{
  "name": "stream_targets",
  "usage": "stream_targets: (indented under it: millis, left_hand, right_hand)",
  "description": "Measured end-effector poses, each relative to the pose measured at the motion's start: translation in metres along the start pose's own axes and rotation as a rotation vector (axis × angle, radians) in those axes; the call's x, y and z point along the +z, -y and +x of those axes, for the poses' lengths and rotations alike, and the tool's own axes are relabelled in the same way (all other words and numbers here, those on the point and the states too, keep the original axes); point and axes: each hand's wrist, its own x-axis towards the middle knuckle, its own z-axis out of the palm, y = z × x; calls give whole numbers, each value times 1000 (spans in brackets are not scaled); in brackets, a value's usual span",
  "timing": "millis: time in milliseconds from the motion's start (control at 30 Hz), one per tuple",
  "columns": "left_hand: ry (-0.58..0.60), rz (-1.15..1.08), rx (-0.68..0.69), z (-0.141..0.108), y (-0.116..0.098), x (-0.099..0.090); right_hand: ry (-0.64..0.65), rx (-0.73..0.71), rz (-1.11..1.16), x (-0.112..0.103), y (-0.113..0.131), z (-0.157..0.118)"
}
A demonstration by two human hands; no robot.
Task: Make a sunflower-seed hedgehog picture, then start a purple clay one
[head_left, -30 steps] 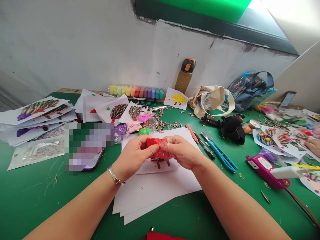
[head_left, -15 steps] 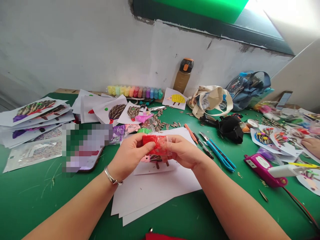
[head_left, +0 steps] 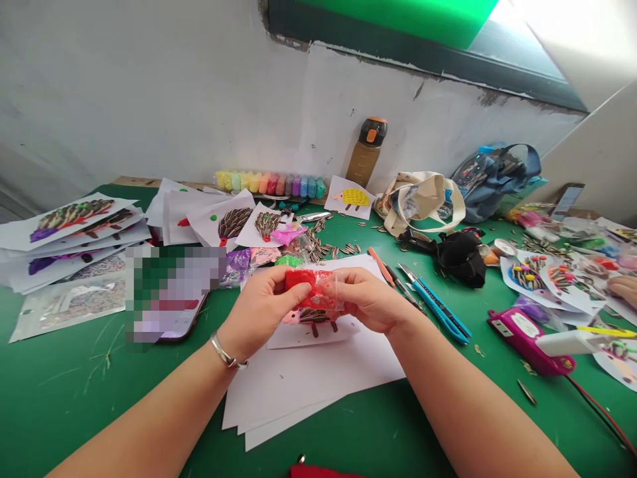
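Red modelling clay [head_left: 304,287] in clear plastic film [head_left: 334,292], held just above the paper. I have left hand [head_left: 259,307] closed on its left end, thumb on top. Right hand [head_left: 367,300] is narrow, pinching the right end, with the fingers curled over the film. Glare on the film, so I can't tell if the clay is fully wrapped. Silver bangle [head_left: 223,350] on left wrist.

Directly below: paper sheet [head_left: 313,337] with a drawn figure on brown legs, lying on a stack of white paper [head_left: 308,398]. All of it is on a green cutting mat [head_left: 64,378].

Just right of the stack: orange-handled tool [head_left: 379,264] and blue craft knife [head_left: 438,312]. Beyond the hands: loose sunflower seeds [head_left: 318,251], a row of pastel clay sticks [head_left: 269,186], a water bottle [head_left: 367,151] against the wall, and a yellow hedgehog card [head_left: 350,197].

Left side: stacked seed-decorated hedgehog pictures [head_left: 70,226]. Far right: magenta unit [head_left: 527,342], white-and-yellow glue gun [head_left: 567,342], and another person's hand [head_left: 623,289] at the frame edge.
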Motion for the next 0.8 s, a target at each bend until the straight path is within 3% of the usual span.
stream_targets:
  millis: [467,800]
  left_hand:
    - [-47,122,21,-1,1,3]
    - [7,183,70,-5,9,7]
  right_hand:
    - [-7,12,0,4,-2,1]
    - [18,-37,-197,13,-6,2]
